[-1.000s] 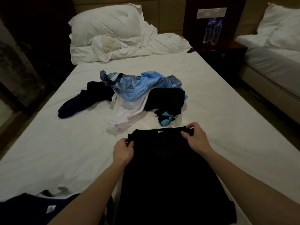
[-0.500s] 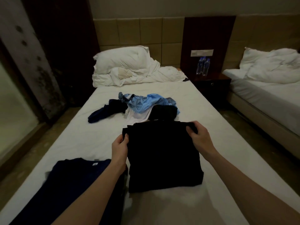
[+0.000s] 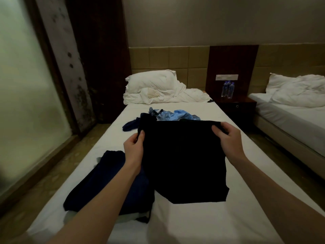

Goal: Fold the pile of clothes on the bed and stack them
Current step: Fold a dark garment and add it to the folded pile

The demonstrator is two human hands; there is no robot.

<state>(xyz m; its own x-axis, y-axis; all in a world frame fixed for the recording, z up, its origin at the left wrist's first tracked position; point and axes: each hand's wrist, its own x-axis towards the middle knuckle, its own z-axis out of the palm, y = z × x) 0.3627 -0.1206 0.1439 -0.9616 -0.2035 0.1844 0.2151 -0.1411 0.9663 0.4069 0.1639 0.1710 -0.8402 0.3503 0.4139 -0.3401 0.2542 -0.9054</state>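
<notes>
From the head view, the left hand (image 3: 134,147) pinched the upper left corner of a folded black cloth garment (image 3: 182,161), thumb on the near face, while the right hand (image 3: 226,138) grasped its upper right corner with fingers curled over the top edge; each grip was clenched on the fabric. The garment hung as a rough rectangle, lifted above the white-sheeted bed (image 3: 202,222). Just to its left, on the sheet, lay a dark navy folded garment (image 3: 109,184), partly under the left forearm. Beyond the held piece sat an unfolded heap of light blue and dark clothes (image 3: 168,116). At the headboard end rested a white pillow with crumpled white bedding (image 3: 154,87). Two clear plastic water bottles (image 3: 228,89) stood on a dark wooden nightstand (image 3: 235,104).
</notes>
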